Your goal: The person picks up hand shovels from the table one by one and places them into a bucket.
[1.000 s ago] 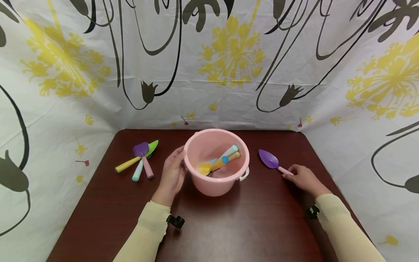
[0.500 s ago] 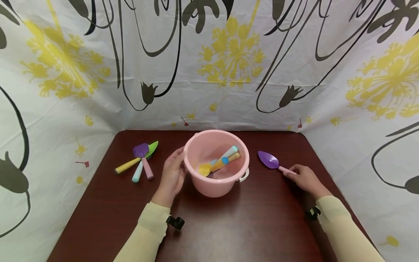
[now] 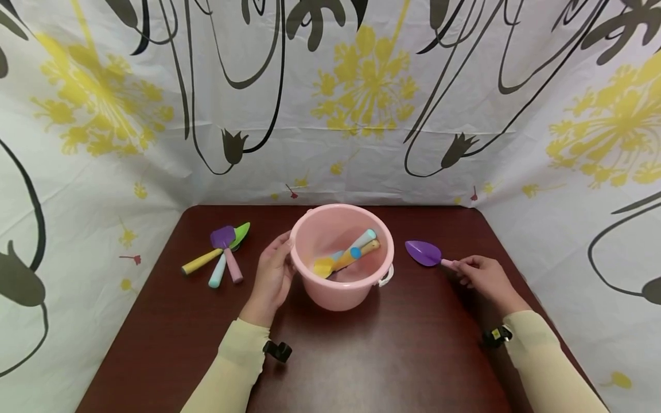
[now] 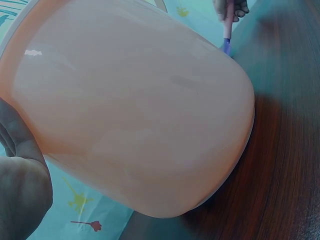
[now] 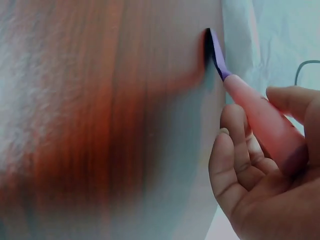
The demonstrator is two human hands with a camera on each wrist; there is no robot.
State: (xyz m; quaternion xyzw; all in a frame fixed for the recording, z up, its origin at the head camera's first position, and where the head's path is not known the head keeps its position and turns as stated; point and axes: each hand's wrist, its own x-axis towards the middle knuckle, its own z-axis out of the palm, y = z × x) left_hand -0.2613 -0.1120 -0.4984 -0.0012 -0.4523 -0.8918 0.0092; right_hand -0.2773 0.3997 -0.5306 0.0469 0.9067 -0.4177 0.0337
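Note:
A pink bucket [image 3: 333,297] stands on the table in the head view, with several toy tools inside, among them a yellow one [image 3: 324,266] and one with a pale blue handle [image 3: 362,240]. My left hand [image 3: 271,275] holds its rim on the left side, thumb over the edge. In the left wrist view, the wall of the bucket [image 4: 135,110] fills most of the picture. To the right, my right hand [image 3: 486,281] pinches the pink handle of a purple toy trowel [image 3: 423,253]. The right wrist view shows thumb and forefinger on that handle [image 5: 265,125], the other fingers curled below.
Several toy tools lie crossed in a pile at the left: a purple shovel [image 3: 223,236], a green blade [image 3: 240,233], a yellow handle [image 3: 201,260] and a pale blue handle [image 3: 217,272]. The white bucket handle [image 3: 386,275] hangs at the right. A patterned cloth [image 3: 330,160] surrounds the dark table [image 3: 392,355].
The right hand has shifted slightly and covers more of the handle. The trowel has turned a little, its blade swinging slightly left and down. The left hand and the bucket stay put.

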